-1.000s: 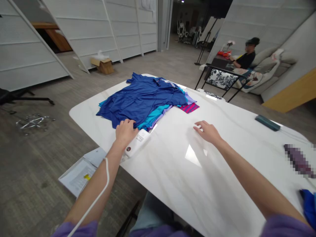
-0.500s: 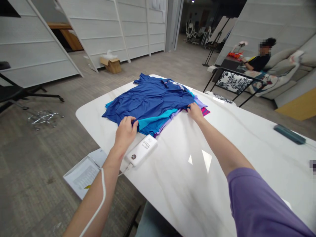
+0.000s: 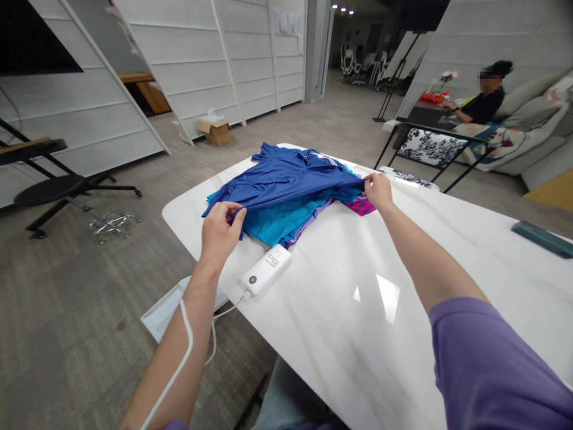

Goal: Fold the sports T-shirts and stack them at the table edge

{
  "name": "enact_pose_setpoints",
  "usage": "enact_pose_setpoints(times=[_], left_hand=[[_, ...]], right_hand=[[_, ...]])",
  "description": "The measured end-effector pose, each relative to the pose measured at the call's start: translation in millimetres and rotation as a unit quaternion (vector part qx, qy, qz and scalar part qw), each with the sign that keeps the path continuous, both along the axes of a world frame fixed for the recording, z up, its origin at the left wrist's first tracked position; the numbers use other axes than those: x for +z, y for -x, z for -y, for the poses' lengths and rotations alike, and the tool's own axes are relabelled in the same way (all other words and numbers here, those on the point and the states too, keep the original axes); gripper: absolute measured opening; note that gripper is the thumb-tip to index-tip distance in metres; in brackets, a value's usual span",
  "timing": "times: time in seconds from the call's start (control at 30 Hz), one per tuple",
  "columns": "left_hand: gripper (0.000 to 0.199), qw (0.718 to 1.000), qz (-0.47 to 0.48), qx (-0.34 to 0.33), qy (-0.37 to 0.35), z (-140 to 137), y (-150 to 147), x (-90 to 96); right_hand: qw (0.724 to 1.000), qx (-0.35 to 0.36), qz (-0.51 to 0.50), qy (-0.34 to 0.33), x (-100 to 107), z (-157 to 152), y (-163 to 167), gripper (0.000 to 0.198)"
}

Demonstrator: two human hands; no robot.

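Observation:
A dark blue polo shirt lies over other clothes on the white marbled table, its collar toward the far side. My left hand pinches its near left edge, while my right hand pinches the edge at the right. Between the two hands the shirt's near edge is lifted a little. Under it show a teal garment, a strip of lilac cloth and a pink-and-purple striped cloth. Close to my left hand lies a white power bank with a cable plugged in.
A dark green case lies at the table's right. Beyond the table stand a black-framed chair and a seated person. On the floor are a cardboard box and, to the left, a black office chair.
Both hands have raised the blue shirt's near edge and drawn it tauter, baring more of the teal garment. My right hand has moved outward to the right. The camera view has shifted slightly.

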State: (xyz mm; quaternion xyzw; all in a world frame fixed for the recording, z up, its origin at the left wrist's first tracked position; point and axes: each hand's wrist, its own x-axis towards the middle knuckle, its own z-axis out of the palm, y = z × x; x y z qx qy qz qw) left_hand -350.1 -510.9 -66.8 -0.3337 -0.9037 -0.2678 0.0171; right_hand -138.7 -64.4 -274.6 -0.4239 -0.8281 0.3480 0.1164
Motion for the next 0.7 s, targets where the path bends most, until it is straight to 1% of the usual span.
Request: enact_pose_setpoints(times=[0.1,0.17,0.23,0.3,0.37,0.47,0.6,0.7], left_hand=[[0.025,0.998,-0.030,-0.052,-0.003,-15,-20,19.1],[0.024,0.995,-0.042,-0.085,0.005,-26,-40,31.8],[0.022,0.992,-0.031,-0.121,0.020,-37,-66,43.0],[0.019,0.985,0.009,-0.167,0.042,-46,-98,51.2],[0.015,0.969,0.080,-0.223,0.064,-53,-138,55.4],[0.009,0.926,0.201,-0.306,0.091,-62,-207,54.3],[0.005,0.849,0.329,-0.403,0.090,-77,-318,42.2],[0.011,0.786,0.415,-0.452,0.076,-88,-407,32.2]], right_hand=[[0.992,-0.077,-0.059,0.079,6,-12,-13,0.046],[0.984,-0.119,-0.084,0.100,9,-20,-26,0.050],[0.984,-0.145,-0.076,0.074,9,-29,-49,0.048],[0.988,-0.145,-0.043,0.023,6,-38,-83,0.043],[0.990,-0.137,-0.009,-0.020,3,-48,-129,0.037],[0.988,-0.141,0.015,-0.060,3,-62,-215,0.034],[0.983,-0.163,0.034,-0.082,14,-78,-346,0.034],[0.978,-0.176,0.075,-0.081,27,-83,-438,0.038]])
